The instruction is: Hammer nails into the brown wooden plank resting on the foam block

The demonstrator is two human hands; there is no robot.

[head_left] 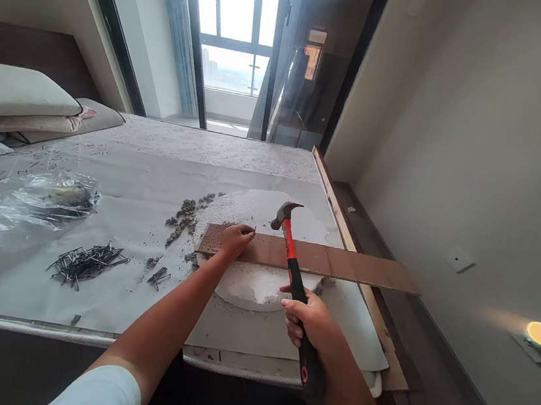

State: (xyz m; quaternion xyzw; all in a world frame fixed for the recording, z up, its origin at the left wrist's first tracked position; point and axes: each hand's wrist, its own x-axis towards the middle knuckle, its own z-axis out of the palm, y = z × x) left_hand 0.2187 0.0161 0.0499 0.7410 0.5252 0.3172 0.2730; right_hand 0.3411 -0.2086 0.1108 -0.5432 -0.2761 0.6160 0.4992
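Note:
My left hand (235, 239) rests on the left part of a long brown wooden plank (342, 264) and pinches a small nail (254, 230) upright on it. My right hand (311, 320) is wrapped round the red and black handle of a claw hammer (292, 264). The hammer's steel head hangs just right of the nail, a little above the plank. The plank lies across a white round foam slab (250, 289) on the covered bed and sticks out past the bed's right edge.
A heap of loose nails (85, 262) lies at the left, with a few more nails (159, 276) nearer the plank. Grey rubble bits (182, 218) and a clear plastic bag (29, 199) are on the sheet. Pillows (17, 99) sit far left; a wall runs along the right.

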